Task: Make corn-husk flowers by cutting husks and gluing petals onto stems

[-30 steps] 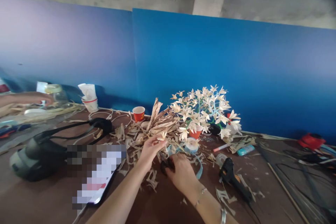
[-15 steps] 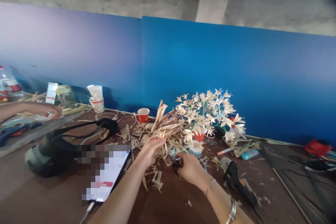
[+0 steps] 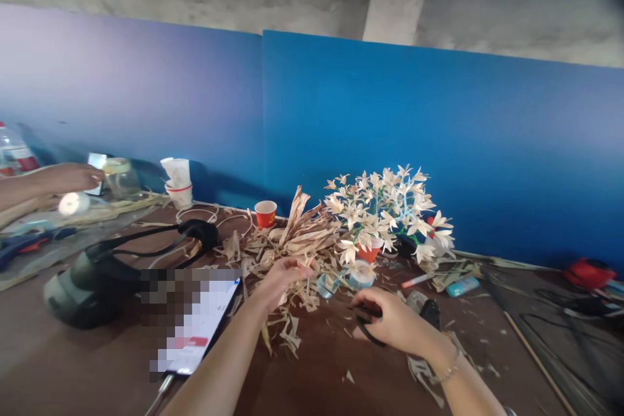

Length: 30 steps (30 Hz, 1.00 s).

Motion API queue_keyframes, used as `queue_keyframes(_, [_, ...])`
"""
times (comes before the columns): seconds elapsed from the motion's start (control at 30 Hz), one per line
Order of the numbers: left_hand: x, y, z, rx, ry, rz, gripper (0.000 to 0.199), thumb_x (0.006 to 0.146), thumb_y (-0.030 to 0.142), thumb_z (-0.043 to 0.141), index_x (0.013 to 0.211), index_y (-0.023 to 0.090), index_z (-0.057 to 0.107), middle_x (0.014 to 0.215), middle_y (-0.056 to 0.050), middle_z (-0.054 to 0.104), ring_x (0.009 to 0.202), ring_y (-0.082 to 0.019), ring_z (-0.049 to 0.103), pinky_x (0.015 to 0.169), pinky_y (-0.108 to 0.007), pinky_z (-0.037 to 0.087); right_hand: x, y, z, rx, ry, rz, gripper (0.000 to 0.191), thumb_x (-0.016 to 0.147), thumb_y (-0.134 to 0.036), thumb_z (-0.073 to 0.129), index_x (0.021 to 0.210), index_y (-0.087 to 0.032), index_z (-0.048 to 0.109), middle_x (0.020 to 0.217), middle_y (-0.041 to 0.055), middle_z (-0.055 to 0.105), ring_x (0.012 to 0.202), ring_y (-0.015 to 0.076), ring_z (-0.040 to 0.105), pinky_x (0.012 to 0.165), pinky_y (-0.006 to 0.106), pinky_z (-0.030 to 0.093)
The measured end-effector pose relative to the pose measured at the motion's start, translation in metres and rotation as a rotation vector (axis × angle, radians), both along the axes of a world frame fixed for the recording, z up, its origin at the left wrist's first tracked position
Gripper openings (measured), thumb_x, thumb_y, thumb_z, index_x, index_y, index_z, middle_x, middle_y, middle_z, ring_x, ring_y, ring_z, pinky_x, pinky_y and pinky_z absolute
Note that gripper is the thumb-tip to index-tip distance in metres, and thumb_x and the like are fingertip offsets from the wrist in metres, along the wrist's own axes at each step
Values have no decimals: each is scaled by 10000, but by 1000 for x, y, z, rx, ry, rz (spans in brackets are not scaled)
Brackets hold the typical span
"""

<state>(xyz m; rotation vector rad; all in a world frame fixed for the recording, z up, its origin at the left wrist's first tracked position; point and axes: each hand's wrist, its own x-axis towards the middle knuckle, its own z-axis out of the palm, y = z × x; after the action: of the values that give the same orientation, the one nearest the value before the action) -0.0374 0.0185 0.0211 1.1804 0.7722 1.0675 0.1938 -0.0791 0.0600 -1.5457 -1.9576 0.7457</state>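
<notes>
My left hand (image 3: 285, 281) is closed in a pinch over the scraps, with a small pale husk piece (image 3: 309, 261) at its fingertips. To the right, my right hand (image 3: 394, 322) has its fingers through the black handles of scissors (image 3: 366, 328); the blades are hard to make out. Dried husks (image 3: 305, 231) lie bundled just beyond my left hand. Behind my right hand, a bunch of cream husk flowers (image 3: 385, 205) on green and light blue stems stands by a red paper cup (image 3: 371, 251). Rolls of tape (image 3: 361, 274) sit between the hands and the flowers.
A glue gun (image 3: 429, 313) lies partly hidden behind my right wrist. At left are a phone (image 3: 205, 325) on a cable and a black headset (image 3: 82, 286). Another person's hand (image 3: 82, 177) is near a jar (image 3: 121, 179). A red cup (image 3: 266, 214) stands behind.
My right hand has moved right and nearer to me with the scissors, away from my left hand. The other person's hand has risen, and a white roll now shows below it.
</notes>
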Motion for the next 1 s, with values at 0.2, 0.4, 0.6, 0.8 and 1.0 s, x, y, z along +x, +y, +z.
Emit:
queue_keyframes(0.2, [8, -8, 3, 16, 164, -18, 326, 535, 268, 758, 830, 156, 672, 599, 35, 602, 589, -127, 544, 621, -239, 390, -25, 2, 1, 88, -108, 4, 292, 569, -233, 708, 855, -236, 651, 845, 9, 627, 746, 172, 564, 655, 243, 415])
queue_keyframes(0.4, [12, -11, 5, 39, 208, -114, 368, 567, 298, 738, 885, 139, 643, 566, 37, 579, 527, -108, 510, 552, -216, 361, -34, 6, -1, 89, -117, 68, 233, 629, -214, 665, 861, -235, 668, 791, -5, 650, 700, 153, 569, 637, 222, 402])
queue_keyframes(0.6, [12, -7, -2, 44, 227, -140, 379, 570, 309, 739, 890, 132, 637, 601, 31, 582, 559, -111, 526, 578, -217, 379, -35, 8, 0, 63, -147, 56, 329, 594, -306, 709, 912, -228, 677, 878, 23, 656, 781, 172, 580, 685, 223, 407])
queue_keyframes(0.8, [12, -6, -5, 72, 253, -155, 367, 585, 307, 730, 898, 138, 637, 591, 42, 552, 537, -91, 486, 547, -202, 350, -35, 8, -1, 59, -157, 45, 361, 590, -337, 716, 931, -224, 678, 895, 34, 652, 795, 183, 583, 702, 238, 412])
queue_keyframes(1.0, [12, -5, -5, 76, 276, -152, 367, 578, 303, 729, 891, 138, 633, 578, 45, 545, 540, -94, 484, 542, -200, 343, -33, 8, -2, 79, -141, 54, 339, 595, -364, 717, 898, -217, 677, 861, 21, 647, 755, 165, 575, 671, 227, 408])
